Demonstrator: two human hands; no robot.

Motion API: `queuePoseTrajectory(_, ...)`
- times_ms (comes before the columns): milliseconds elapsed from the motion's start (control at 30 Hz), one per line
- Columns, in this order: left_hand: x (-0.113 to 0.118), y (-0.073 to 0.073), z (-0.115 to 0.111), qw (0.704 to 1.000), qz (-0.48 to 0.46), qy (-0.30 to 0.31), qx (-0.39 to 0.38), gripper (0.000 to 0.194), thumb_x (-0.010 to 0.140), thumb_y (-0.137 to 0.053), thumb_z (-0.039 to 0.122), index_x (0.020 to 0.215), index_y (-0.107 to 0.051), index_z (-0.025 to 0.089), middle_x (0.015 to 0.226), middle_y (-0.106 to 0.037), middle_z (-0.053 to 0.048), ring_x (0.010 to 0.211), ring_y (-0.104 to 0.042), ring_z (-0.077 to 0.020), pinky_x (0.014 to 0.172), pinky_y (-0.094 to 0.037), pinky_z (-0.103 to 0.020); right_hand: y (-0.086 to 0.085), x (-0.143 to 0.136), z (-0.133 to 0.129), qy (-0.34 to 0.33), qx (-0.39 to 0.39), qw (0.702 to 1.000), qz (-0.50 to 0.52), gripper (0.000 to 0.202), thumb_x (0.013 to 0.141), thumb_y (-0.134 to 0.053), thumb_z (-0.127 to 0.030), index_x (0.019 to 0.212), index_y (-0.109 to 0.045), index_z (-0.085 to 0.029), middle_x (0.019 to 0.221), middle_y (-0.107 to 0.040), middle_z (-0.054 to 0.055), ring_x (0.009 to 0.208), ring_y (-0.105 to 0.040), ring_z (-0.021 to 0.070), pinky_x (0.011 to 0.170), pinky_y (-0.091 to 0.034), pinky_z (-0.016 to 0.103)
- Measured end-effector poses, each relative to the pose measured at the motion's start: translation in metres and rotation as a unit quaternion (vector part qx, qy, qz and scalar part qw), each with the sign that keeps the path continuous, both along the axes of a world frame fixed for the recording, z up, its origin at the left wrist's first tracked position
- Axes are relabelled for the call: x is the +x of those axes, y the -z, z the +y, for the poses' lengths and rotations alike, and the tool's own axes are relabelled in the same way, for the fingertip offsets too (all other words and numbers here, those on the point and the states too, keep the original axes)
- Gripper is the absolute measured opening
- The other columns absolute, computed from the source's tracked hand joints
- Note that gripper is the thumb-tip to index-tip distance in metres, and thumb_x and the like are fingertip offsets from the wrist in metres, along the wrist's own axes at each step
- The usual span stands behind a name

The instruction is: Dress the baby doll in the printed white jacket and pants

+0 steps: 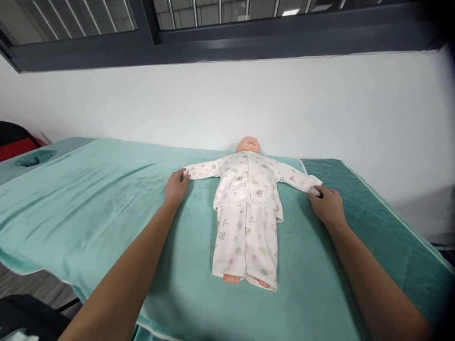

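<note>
A baby doll (249, 143) lies on its back on a green covered bed, its head toward the wall and its toes showing at the near end. It wears a white printed jacket (241, 182) and matching white trousers (245, 244). Both sleeves are spread out sideways. My left hand (177, 186) pinches the cuff of the sleeve on the left. At the other side, my right hand (327, 206) grips the cuff of the sleeve on the right, which looks bunched at its end. No doll hands show beyond the cuffs.
A light green sheet (88, 199) covers most of the bed, with a darker quilted cover (391, 227) at the right. Behind stands a white wall (142, 104) under a dark window frame (213, 47). A red and black item (16, 144) sits at the far left.
</note>
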State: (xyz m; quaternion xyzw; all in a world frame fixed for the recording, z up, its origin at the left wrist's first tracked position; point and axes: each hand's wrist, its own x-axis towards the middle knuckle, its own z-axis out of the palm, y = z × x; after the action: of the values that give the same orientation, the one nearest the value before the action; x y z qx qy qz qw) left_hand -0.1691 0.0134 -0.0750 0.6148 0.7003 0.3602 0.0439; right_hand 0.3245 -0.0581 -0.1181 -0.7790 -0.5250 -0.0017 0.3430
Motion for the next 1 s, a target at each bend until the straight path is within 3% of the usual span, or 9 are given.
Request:
queuePoseTrajectory(233, -0.001, 0.0, -0.001, 1.0, 0.008, 0.007, 0.011, 0.036, 0.086, -0.053, 0.035, 0.116, -0.069, 0.024, 0.108, -0.068, -0.007, 0.104, -0.061, -0.0243, 0.094, -0.046, -0.035, -0.004, -0.004, -0.001, -0.023, -0.004, 1.0, -0.019, 0.048, 0.08, -0.05, -0.034, 0.117, -0.069, -0.01, 0.12, -0.066, 0.018, 0.121, -0.054, 0.0309, 0.108, -0.036, 0.045)
queuePoseTrajectory(400, -0.003, 0.001, 0.001, 1.0, 0.0, 0.009, 0.018, 0.03, 0.085, -0.051, 0.027, 0.104, -0.074, 0.023, 0.107, -0.067, -0.007, 0.099, -0.062, -0.0231, 0.093, -0.047, -0.034, -0.005, -0.002, -0.001, -0.017, -0.004, 1.0, -0.008, 0.045, 0.08, -0.051, -0.034, 0.116, -0.069, -0.011, 0.122, -0.066, 0.018, 0.123, -0.052, 0.0318, 0.108, -0.035, 0.046)
queuePoseTrajectory(600, -0.002, -0.002, 0.0, 0.998, -0.005, -0.004, 0.055, 0.034, 0.09, -0.045, 0.025, 0.108, -0.073, 0.018, 0.105, -0.06, -0.01, 0.097, -0.06, -0.0227, 0.094, -0.049, -0.034, -0.007, -0.002, -0.001, -0.02, -0.004, 1.0, 0.015, 0.04, 0.081, -0.052, -0.032, 0.113, -0.069, -0.016, 0.121, -0.067, 0.015, 0.121, -0.054, 0.0293, 0.108, -0.035, 0.043)
queuePoseTrajectory(800, 0.003, -0.005, -0.007, 0.994, 0.003, -0.013, 0.107, 0.036, 0.093, -0.042, 0.022, 0.115, -0.07, 0.018, 0.109, -0.056, -0.011, 0.103, -0.058, -0.0229, 0.094, -0.049, -0.035, -0.013, -0.006, -0.003, 0.002, -0.007, 1.0, 0.019, 0.04, 0.08, -0.054, -0.029, 0.113, -0.071, -0.013, 0.114, -0.068, 0.017, 0.117, -0.054, 0.0306, 0.106, -0.038, 0.044)
queuePoseTrajectory(1000, 0.003, -0.004, -0.004, 0.998, 0.026, -0.023, 0.045, 0.032, 0.087, -0.046, 0.022, 0.105, -0.073, 0.019, 0.108, -0.06, -0.009, 0.096, -0.061, -0.0224, 0.093, -0.049, -0.034, -0.015, -0.007, -0.006, 0.014, -0.014, 1.0, 0.017, 0.043, 0.081, -0.053, -0.026, 0.118, -0.07, -0.011, 0.111, -0.067, 0.019, 0.113, -0.057, 0.0301, 0.103, -0.041, 0.043)
